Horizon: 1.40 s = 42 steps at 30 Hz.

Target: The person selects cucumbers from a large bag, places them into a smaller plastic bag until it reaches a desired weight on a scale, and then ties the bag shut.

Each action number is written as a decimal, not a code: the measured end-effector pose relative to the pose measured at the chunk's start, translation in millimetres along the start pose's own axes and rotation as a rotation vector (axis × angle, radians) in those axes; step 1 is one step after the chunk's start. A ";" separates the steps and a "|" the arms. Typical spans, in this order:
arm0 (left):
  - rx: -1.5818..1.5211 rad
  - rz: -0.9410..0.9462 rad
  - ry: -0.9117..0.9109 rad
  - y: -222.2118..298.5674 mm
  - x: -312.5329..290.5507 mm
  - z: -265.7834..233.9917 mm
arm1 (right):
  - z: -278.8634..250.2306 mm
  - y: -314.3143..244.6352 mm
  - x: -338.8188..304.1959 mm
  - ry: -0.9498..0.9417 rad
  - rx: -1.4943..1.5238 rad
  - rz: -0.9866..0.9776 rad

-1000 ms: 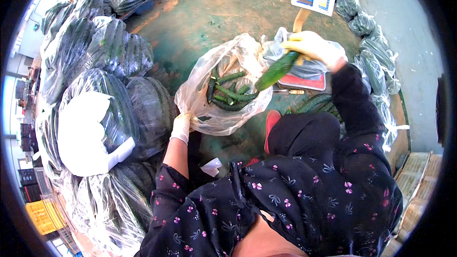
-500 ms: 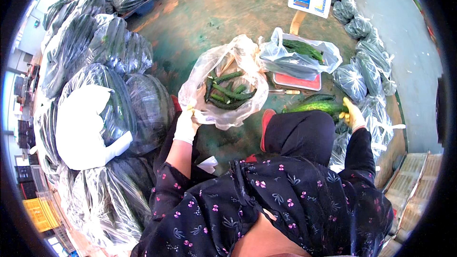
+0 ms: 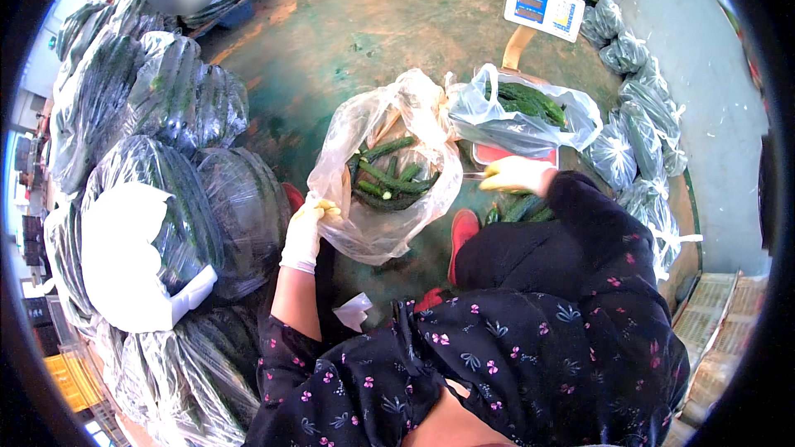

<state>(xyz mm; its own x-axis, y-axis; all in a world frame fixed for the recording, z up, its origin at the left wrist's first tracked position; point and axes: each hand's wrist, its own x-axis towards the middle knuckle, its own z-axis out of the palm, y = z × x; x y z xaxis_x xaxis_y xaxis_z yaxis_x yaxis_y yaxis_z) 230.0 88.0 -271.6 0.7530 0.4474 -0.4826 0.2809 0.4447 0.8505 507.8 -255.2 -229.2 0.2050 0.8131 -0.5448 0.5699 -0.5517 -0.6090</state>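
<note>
My left hand, in a pale glove, pinches the near-left rim of a clear plastic bag. Several dark green cucumbers lie inside this wide-mouthed bag. To its right, my gloved right hand is closed round the handle of what looks like a small knife; only its thin metal end shows at the fingertips. Just below that hand, more cucumbers lie on the floor, partly hidden by my knee. Beyond it, a second clear bag holding cucumbers rests on a scale with a red platform.
The scale's white display stands on a post behind the second bag. Large filled plastic bags are heaped along my left. Smaller tied bags line the right side, with pale crates nearer me. A white scrap lies near my legs.
My right hand has left the cucumbers beside my right knee and moved left onto the knife's handle. My left hand still grips the bag's rim. The view has shifted slightly.
</note>
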 end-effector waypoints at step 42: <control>0.020 0.275 0.055 49.3 -81.4 86.4 | 22.1 -199.6 -26.2 0.524 0.610 -0.295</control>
<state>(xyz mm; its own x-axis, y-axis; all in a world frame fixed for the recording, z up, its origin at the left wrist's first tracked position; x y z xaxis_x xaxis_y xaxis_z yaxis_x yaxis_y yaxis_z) 234.0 6.5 -172.3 0.7694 0.5907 -0.2429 0.0821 0.2858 0.9548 371.1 -170.5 -106.2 0.5426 0.8370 -0.0704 0.1607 -0.1857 -0.9694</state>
